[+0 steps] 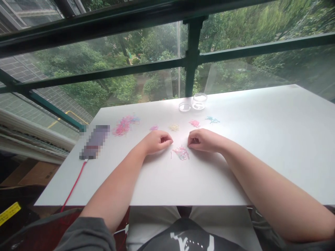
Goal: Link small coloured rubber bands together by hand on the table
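We find the left hand (156,141) and right hand (203,140) narrowly curled near a mixed-colour band pile (181,153) on the worktop (183,184); we cannot tell their contents.

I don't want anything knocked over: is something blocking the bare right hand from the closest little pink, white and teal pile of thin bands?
Nothing visible does; the pile lies right beside the right hand on the flat white table.
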`<action>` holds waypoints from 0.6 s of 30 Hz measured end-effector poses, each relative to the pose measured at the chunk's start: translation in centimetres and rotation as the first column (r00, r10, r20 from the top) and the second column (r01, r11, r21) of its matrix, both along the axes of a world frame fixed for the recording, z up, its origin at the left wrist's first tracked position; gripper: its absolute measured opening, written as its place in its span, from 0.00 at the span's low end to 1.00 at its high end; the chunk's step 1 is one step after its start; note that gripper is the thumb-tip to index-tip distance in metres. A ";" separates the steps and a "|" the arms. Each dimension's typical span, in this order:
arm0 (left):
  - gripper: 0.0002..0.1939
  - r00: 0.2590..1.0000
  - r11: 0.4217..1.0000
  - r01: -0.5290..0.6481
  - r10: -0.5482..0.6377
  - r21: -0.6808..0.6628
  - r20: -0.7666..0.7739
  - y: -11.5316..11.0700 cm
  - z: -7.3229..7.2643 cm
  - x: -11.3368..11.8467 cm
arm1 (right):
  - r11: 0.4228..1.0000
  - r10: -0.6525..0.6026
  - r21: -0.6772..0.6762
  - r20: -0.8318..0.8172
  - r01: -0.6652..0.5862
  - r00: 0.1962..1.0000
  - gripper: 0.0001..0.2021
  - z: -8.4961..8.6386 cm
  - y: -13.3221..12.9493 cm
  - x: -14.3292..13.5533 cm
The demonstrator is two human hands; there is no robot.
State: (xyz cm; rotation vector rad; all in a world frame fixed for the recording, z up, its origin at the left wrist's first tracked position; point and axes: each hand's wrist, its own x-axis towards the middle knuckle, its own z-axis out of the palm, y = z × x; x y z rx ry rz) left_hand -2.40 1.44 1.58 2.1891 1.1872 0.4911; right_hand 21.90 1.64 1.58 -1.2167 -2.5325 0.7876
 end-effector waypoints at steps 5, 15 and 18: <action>0.11 1.000 0.999 0.018 -0.019 0.034 0.022 -0.2 -0.1 0.6 | 1.000 -0.003 0.010 0.012 0.003 1.000 0.05 -0.1 -0.1 -0.1; 0.10 0.994 0.996 0.090 -0.091 0.016 0.061 -0.6 -0.3 1.3 | 0.991 -0.047 -0.133 -0.256 0.013 0.965 0.04 -0.3 -0.4 -0.8; 0.11 0.989 0.993 0.100 -0.106 0.056 0.101 -0.6 -0.3 1.4 | 0.983 -0.078 -0.185 -0.328 0.017 0.941 0.04 -0.4 -0.7 -1.3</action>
